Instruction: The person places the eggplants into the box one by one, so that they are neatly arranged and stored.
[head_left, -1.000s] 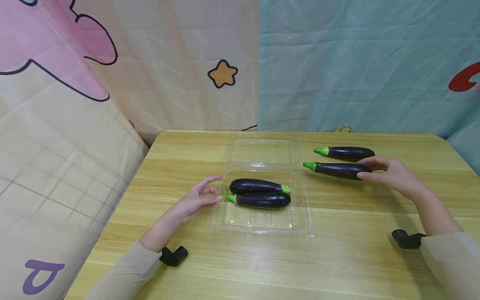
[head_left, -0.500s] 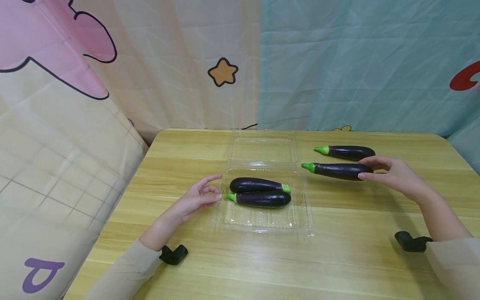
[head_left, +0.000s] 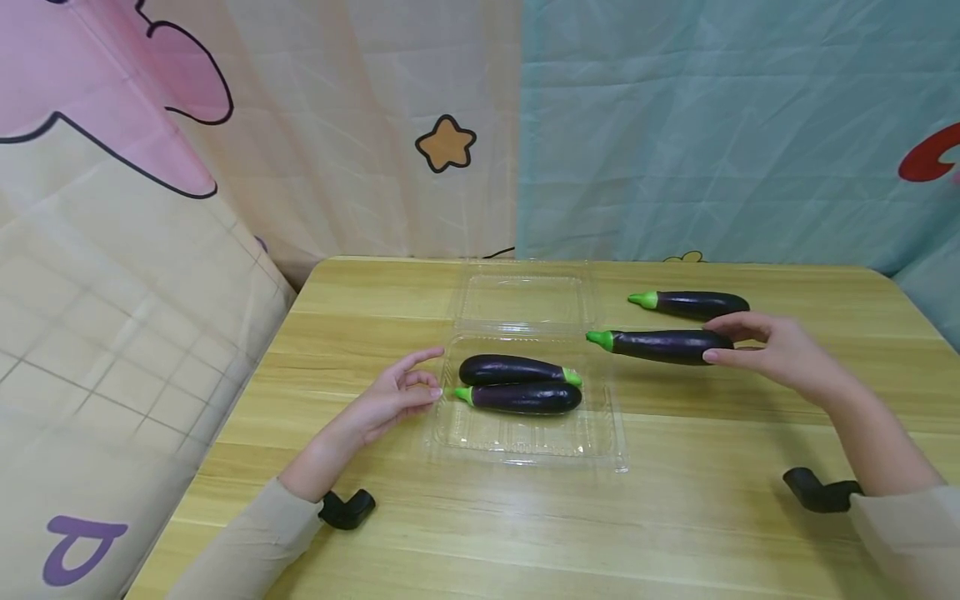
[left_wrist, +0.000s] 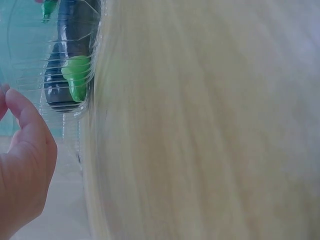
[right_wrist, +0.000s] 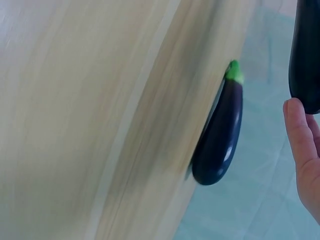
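I looked onto a wood-grain table before cartoon-print curtains. My right wrist view showed whole the rear eggplant, slightly covered by fingers in the head view. The right hand pinched the nearer eggplant by its rounded end, green stem towards the clear clamshell; the left hand, fingers loosely apart, was at its left rim.
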